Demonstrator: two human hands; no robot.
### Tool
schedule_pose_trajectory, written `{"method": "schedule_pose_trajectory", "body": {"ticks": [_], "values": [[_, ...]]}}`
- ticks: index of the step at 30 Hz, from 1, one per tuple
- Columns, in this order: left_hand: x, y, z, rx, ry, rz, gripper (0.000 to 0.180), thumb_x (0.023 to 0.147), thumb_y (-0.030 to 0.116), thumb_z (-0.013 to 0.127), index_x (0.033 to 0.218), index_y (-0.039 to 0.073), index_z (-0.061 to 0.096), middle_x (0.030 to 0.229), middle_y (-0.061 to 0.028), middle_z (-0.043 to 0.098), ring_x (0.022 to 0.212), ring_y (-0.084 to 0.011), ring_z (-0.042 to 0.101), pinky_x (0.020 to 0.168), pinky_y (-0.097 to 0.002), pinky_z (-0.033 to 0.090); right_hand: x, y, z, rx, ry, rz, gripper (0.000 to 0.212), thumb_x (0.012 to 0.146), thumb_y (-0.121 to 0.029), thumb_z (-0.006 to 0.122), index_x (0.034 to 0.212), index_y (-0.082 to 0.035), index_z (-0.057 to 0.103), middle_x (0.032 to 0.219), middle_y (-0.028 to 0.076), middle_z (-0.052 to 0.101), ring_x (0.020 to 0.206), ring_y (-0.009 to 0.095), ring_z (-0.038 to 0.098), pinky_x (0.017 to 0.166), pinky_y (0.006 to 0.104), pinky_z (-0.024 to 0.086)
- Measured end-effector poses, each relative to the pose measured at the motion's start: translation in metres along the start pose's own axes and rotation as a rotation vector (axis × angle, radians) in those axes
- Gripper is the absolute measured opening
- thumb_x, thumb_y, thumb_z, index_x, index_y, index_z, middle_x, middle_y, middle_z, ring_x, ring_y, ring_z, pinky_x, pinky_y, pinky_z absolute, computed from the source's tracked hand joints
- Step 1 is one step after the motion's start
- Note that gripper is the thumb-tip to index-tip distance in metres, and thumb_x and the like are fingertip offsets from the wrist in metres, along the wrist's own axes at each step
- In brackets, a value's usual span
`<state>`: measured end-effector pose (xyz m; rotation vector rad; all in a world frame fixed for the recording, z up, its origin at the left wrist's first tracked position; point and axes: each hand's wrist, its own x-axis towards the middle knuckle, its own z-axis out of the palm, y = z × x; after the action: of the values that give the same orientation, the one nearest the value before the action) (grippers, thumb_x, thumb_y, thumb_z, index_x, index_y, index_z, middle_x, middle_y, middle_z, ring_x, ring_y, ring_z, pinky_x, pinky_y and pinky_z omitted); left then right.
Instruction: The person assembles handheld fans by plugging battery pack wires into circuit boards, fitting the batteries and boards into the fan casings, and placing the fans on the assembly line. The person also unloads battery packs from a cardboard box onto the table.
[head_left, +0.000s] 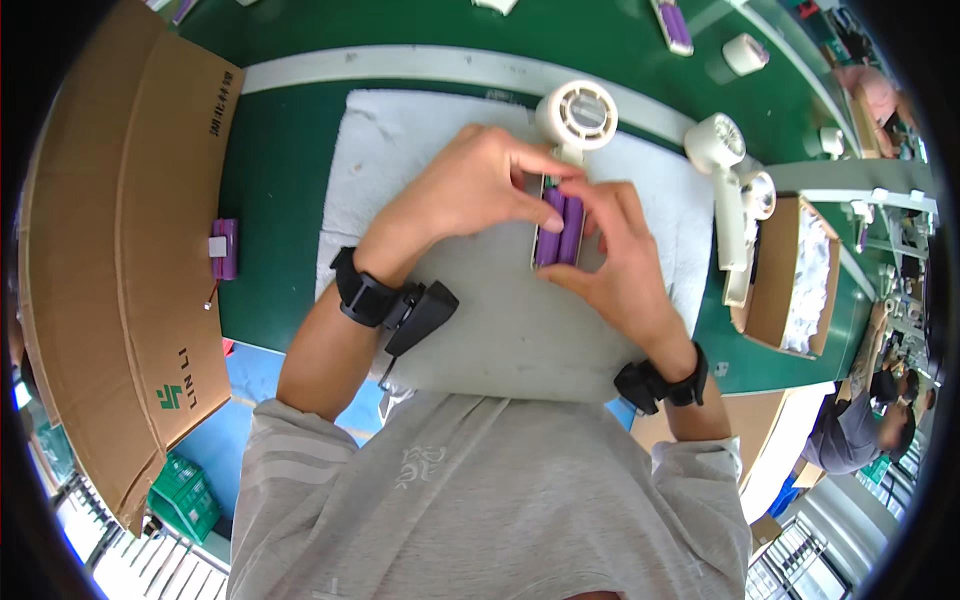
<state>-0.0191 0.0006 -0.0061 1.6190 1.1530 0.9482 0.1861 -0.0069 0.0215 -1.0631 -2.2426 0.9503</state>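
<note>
A white handheld fan [577, 114] lies on the pale cloth, its round head pointing away from me. Its handle is uncovered, and a purple battery pack [558, 236] of two cells sits lengthwise inside. From the left, my left hand [483, 185] closes on the upper handle, thumb on the cells and index finger near the neck. My right hand [622, 245] grips the handle from the right, thumb by its lower end and fingers near its top. The fingers partly hide the small parts at the neck.
Beside the cloth [375, 140] on the right lie more white fans [715, 145] and an open carton [775, 300] with white pieces. A purple battery pack [226, 249] with a lead lies left, next to a large cardboard box [170, 250]. A grey rail [400, 66] crosses behind.
</note>
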Motion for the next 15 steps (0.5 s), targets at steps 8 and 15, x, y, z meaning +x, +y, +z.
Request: {"method": "schedule_pose_trajectory", "body": {"ticks": [8,15], "values": [[0.001,0.018,-0.008,0.065,-0.058,-0.044,0.048,0.061,0.013,0.082,0.108,0.012,0.073,0.079,-0.0142,0.071,0.063,-0.0175,0.064,0.062,-0.0295,0.05,-0.009,0.009,0.004,-0.082,0.024,-0.08,0.075,0.056,-0.006,0.088,0.125,-0.006,0.059,0.108,0.01,0.052,0.087,0.023,0.058,0.073,0.0319,0.052],[0.004,0.005,-0.005,0.046,-0.035,0.016,0.046,0.065,0.012,0.08,0.109,0.012,0.072,0.076,-0.0105,0.069,0.062,-0.0157,0.06,0.061,-0.0294,0.049,-0.011,0.001,0.008,-0.215,0.03,-0.139,0.073,0.058,-0.007,0.088,0.125,-0.002,0.06,0.107,0.011,0.052,0.088,0.023,0.06,0.074,0.0355,0.053]]}}
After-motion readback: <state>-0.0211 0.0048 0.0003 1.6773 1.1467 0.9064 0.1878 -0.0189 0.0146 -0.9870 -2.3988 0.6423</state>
